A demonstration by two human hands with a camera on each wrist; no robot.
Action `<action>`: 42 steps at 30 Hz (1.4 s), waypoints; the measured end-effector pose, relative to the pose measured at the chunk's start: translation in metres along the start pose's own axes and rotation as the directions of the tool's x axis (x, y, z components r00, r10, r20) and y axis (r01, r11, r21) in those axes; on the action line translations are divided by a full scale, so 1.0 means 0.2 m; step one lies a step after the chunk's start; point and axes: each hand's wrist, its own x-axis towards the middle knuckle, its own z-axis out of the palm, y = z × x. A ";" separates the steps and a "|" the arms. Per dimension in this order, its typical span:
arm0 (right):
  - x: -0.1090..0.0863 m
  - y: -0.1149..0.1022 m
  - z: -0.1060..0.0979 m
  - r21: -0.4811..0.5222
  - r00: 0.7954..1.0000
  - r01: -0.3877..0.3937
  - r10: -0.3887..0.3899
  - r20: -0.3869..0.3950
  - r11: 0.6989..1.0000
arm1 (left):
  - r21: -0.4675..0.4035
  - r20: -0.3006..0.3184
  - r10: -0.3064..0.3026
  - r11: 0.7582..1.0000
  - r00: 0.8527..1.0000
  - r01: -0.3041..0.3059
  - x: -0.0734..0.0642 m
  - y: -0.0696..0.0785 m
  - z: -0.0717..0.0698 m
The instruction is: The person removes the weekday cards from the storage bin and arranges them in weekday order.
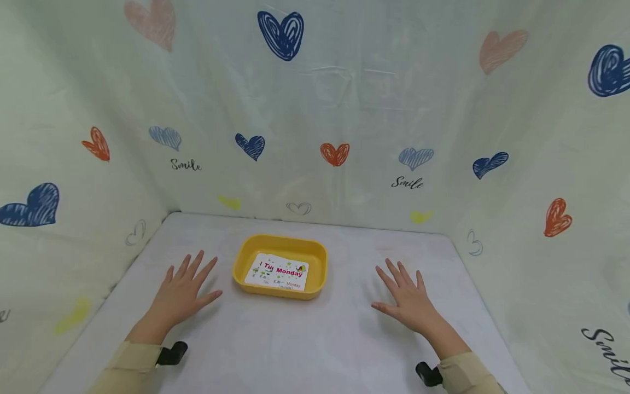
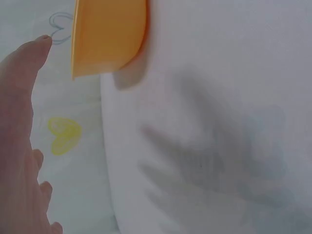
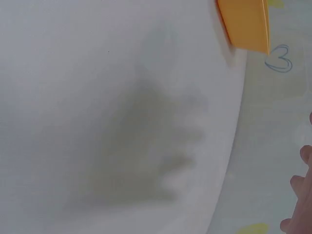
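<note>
Ten spread fingers (image 1: 206, 270), one yellow tray (image 1: 275, 291) between them

We see the left hand (image 1: 178, 295) with its fingers straight and fanned apart, its thumb angled toward the tray; the right hand (image 1: 407, 300) mirrors it, fingers likewise apart. Both are palm down, casting shadows on the white table (image 1: 295, 350). Beige sleeves (image 1: 130, 358) begin at the wrists, where we find black devices (image 1: 172, 353).

The tabletop is smooth and pale, narrowing toward its far edge. Around it hangs a whitish curtain (image 1: 364, 109), creased in places and printed with blue, red, pink and yellow hearts (image 1: 280, 35) and the word "Smile" (image 1: 186, 164).

The tray sits nearer the left hand, toward the table's far side. Its long axis runs left to right, the right end slightly closer to us. Inside, white cards (image 1: 275, 272) lie along that same slant, red "Monday" print upright from our side.
</note>
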 end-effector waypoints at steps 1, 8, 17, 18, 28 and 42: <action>0.01 0.00 0.00 0.011 1.000 -0.004 0.004 0.000 1.000 | -0.004 -0.001 -0.001 1.000 1.000 0.001 0.01 0.00 0.00; 0.07 -0.03 0.01 0.133 1.000 -0.025 0.024 0.011 0.991 | -0.063 0.002 -0.021 0.998 1.000 0.021 0.07 0.00 0.03; 0.23 -0.14 0.01 0.272 0.995 -0.065 0.042 0.090 0.960 | -0.129 0.047 -0.061 0.989 0.997 0.066 0.13 0.08 0.04; 0.25 -0.15 0.01 0.296 0.994 -0.068 0.040 0.097 0.953 | -0.147 0.054 -0.065 0.987 0.996 0.072 0.14 0.09 0.04; 0.42 -0.28 0.00 0.460 0.981 -0.128 0.043 0.192 0.879 | -0.396 0.160 -0.103 0.904 0.982 0.159 0.23 0.14 0.12; 0.60 -0.40 0.03 0.553 0.968 -0.079 -0.069 0.242 0.830 | -0.727 0.345 -0.202 0.561 0.917 0.397 0.28 0.14 0.24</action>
